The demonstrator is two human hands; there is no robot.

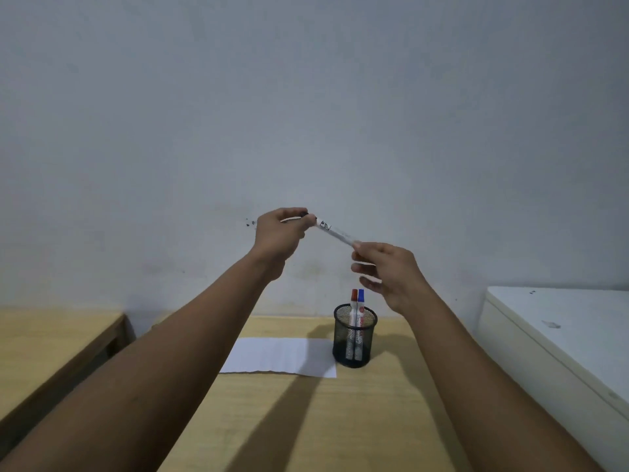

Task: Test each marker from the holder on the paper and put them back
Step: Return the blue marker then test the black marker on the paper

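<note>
A white marker [333, 230] with a black cap is held high in the air between both hands, well above the desk. My left hand [277, 238] pinches the black cap end. My right hand [391, 272] holds the lower tail end with thumb and forefinger, other fingers spread. Below, a black mesh holder [355, 338] stands on the wooden desk [306, 420] with a red-capped marker [354, 299] and a blue-capped marker [361, 298] upright in it. A white sheet of paper [279, 356] lies flat just left of the holder.
A second wooden table [51, 338] sits to the left across a gap. A white cabinet top [561, 328] stands to the right. A plain grey wall [306, 114] rises behind the desk.
</note>
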